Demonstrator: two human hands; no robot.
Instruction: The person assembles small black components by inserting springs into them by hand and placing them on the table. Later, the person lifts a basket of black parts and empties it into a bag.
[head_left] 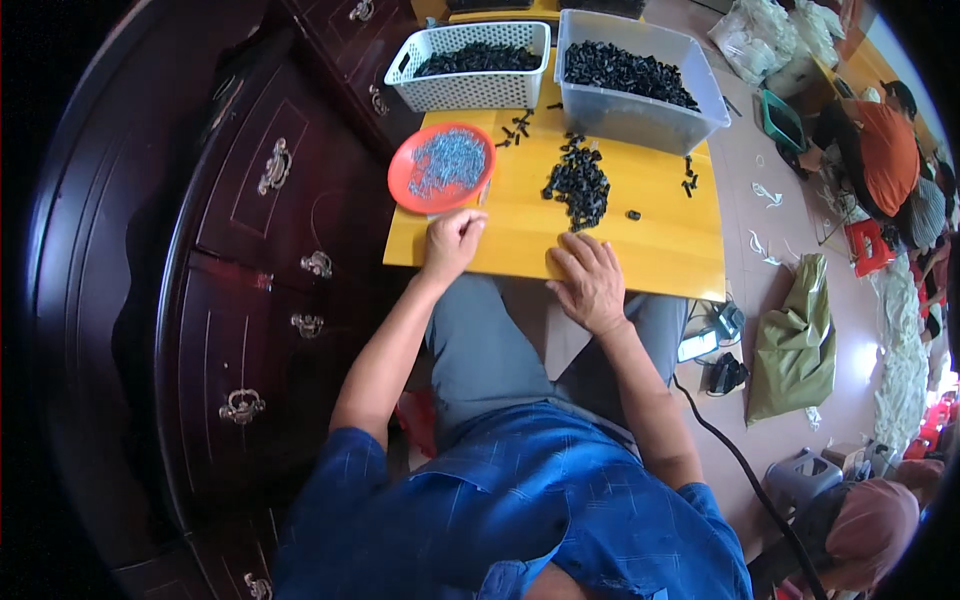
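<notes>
My left hand [453, 244] rests at the front edge of the yellow table [660, 255], its fingers curled in and closed. Whatever they hold, if anything, is hidden. Just beyond it stands a red plate [401, 180] heaped with thin silvery metal pins or screws [447, 162]. My right hand [590, 278] lies over the table's front edge, fingers stretched out and holding nothing. Right above its fingertips spreads a pile of small black plastic parts [580, 185]. One single black part [633, 215] lies apart to the right of that pile.
A white perforated basket [470, 95] and a clear plastic bin [640, 120], both full of black parts, stand at the table's back. Dark drawers [250, 200] rise at the left. Rightward on the floor are a green sack [795, 350], a black cable [740, 460] and other people [885, 150].
</notes>
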